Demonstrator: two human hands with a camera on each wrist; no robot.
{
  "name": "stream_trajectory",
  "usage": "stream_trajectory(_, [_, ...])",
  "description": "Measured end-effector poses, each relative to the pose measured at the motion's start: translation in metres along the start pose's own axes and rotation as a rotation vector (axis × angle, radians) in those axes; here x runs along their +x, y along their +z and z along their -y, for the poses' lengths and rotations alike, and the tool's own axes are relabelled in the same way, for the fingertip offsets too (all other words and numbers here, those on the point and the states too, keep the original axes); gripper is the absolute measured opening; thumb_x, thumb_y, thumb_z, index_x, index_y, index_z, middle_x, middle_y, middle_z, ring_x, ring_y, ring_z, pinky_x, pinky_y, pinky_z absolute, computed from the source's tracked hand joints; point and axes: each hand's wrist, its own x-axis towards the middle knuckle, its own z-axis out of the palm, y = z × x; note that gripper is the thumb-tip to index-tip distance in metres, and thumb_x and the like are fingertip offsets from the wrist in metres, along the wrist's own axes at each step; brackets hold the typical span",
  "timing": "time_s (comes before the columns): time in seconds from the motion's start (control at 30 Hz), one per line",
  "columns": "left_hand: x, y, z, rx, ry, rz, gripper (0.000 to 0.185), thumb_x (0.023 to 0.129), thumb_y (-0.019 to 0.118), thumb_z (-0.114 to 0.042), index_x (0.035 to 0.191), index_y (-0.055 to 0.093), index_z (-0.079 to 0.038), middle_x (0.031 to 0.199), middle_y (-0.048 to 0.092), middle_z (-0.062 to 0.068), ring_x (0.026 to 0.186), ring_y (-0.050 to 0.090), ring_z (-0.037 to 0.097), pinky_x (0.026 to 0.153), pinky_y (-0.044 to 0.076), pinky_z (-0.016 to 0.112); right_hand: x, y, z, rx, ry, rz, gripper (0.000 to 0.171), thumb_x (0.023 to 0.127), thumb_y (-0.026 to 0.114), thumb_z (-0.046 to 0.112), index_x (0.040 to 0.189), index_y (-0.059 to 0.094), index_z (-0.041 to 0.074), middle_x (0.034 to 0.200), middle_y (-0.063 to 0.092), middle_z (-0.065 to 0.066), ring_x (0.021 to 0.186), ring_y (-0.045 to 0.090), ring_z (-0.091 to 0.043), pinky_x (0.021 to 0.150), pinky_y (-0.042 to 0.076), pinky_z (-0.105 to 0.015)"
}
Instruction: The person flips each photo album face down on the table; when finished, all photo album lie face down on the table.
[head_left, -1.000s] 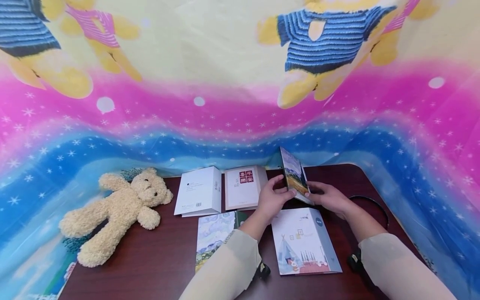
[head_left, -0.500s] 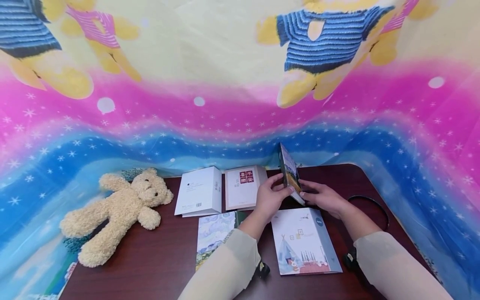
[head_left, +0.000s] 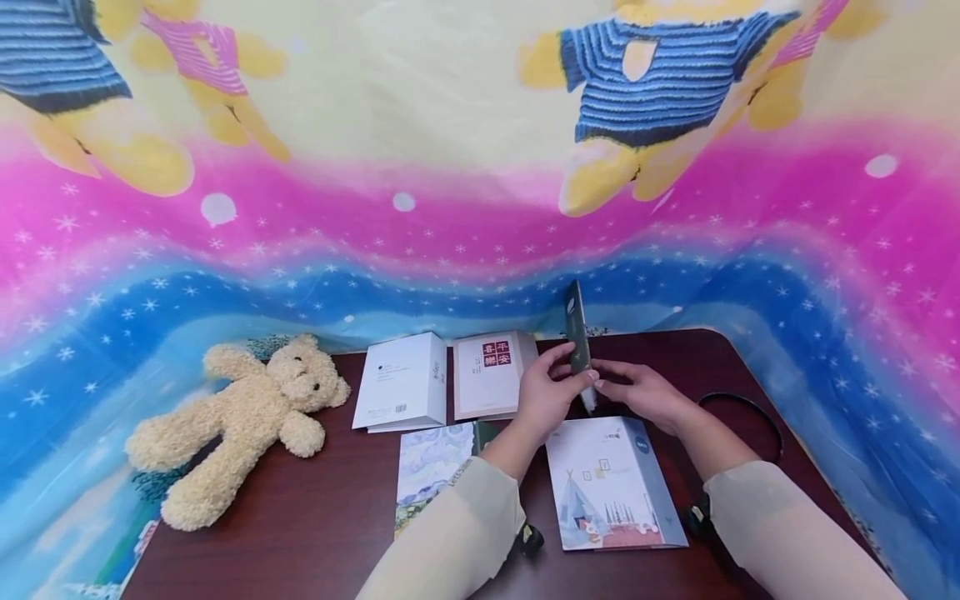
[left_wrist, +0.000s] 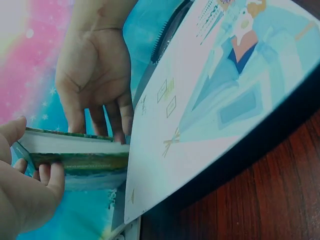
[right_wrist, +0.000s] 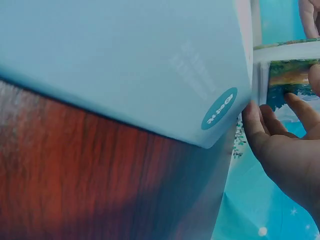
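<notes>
My left hand point(head_left: 546, 396) grips a book point(head_left: 577, 325) standing upright, nearly edge-on, with its dark green side to the left. In the left wrist view, white pages point(left_wrist: 75, 143) lie between its painted covers, and my left fingers curl against one cover. From the other side, my right hand point(head_left: 648, 396) touches the book with extended fingers; the right wrist view shows their tips on the painted cover point(right_wrist: 295, 75). A white book with a tent picture point(head_left: 600, 483) stands half open just in front of both hands. Left of it is a book with a swirling painted cover point(head_left: 431, 462), partly behind my left sleeve.
Farther back on the dark red table point(head_left: 315, 517) stand a white book point(head_left: 397, 379) and a pale book with red square characters point(head_left: 487, 387). A beige teddy bear point(head_left: 247, 417) lies on the left. A black cord point(head_left: 750, 404) curves at the right.
The book between my hands has turned from showing its painted cover to nearly edge-on, its dark green side now visible. My right hand has shifted slightly left.
</notes>
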Motion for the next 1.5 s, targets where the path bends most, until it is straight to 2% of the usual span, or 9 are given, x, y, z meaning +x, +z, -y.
stream_trajectory(0.2, [-0.001,0.003,-0.002,0.064,0.026,-0.018,0.052,0.087,0.087,-0.028,0.134,0.068,-0.031,0.129,0.062,-0.011,0.118,0.062,0.009,0.095,0.058,0.036,-0.001,0.000,0.009,0.081,0.003,-0.004,0.084,0.097,0.066,0.057,0.163,0.035,0.016,0.156,0.045,-0.021,0.138,0.050,-0.043,0.111,0.039,-0.065])
stream_trajectory(0.43, [-0.002,0.005,-0.003,0.079,0.020,-0.017,0.051,0.088,0.086,-0.031,0.135,0.067,-0.031,0.136,0.056,-0.010,0.121,0.061,0.010,0.097,0.057,0.034,0.001,0.000,0.022,0.263,-0.049,-0.007,0.074,0.103,0.065,0.043,0.163,0.034,0.011,0.162,0.037,-0.019,0.138,0.052,-0.039,0.109,0.045,-0.055])
stream_trajectory(0.6, [-0.003,0.006,-0.003,0.070,0.039,-0.003,0.052,0.089,0.085,-0.026,0.138,0.066,-0.025,0.138,0.054,-0.006,0.123,0.061,0.013,0.097,0.056,0.035,0.000,-0.003,0.032,0.314,-0.069,-0.037,0.070,0.105,0.060,0.041,0.163,0.033,0.013,0.165,0.030,-0.017,0.139,0.051,-0.037,0.105,0.050,-0.049])
stream_trajectory(0.73, [-0.003,0.008,-0.004,0.066,0.058,-0.002,0.051,0.090,0.084,-0.024,0.137,0.066,-0.025,0.136,0.055,-0.007,0.123,0.061,0.014,0.097,0.056,0.034,-0.001,-0.008,0.039,0.304,-0.105,-0.054,0.068,0.107,0.058,0.041,0.163,0.032,0.013,0.166,0.027,-0.017,0.140,0.049,-0.039,0.101,0.054,-0.044])
stream_trajectory(0.93, [-0.002,0.011,-0.003,0.062,0.083,0.007,0.049,0.090,0.084,-0.023,0.137,0.067,-0.024,0.134,0.055,-0.010,0.123,0.061,0.013,0.097,0.056,0.032,-0.001,-0.014,0.047,0.300,-0.121,-0.078,0.065,0.107,0.058,0.041,0.162,0.035,0.015,0.159,0.039,-0.017,0.139,0.049,-0.038,0.099,0.056,-0.040])
stream_trajectory(1.23, [-0.003,0.013,-0.003,0.058,0.090,0.023,0.046,0.090,0.083,-0.021,0.134,0.069,-0.022,0.132,0.055,-0.011,0.123,0.061,0.016,0.097,0.056,0.032,-0.001,-0.020,0.060,0.214,-0.142,-0.128,0.068,0.106,0.058,0.044,0.165,0.030,0.027,0.153,0.040,-0.019,0.135,0.050,-0.040,0.103,0.052,-0.055])
stream_trajectory(1.5, [-0.003,0.014,-0.001,0.069,0.076,0.036,0.046,0.091,0.083,-0.019,0.134,0.068,-0.025,0.134,0.055,-0.010,0.124,0.061,0.018,0.098,0.055,0.033,-0.004,-0.024,0.064,0.178,-0.140,-0.143,0.061,0.107,0.058,0.037,0.163,0.035,0.031,0.158,0.035,-0.018,0.138,0.046,-0.041,0.103,0.051,-0.055])
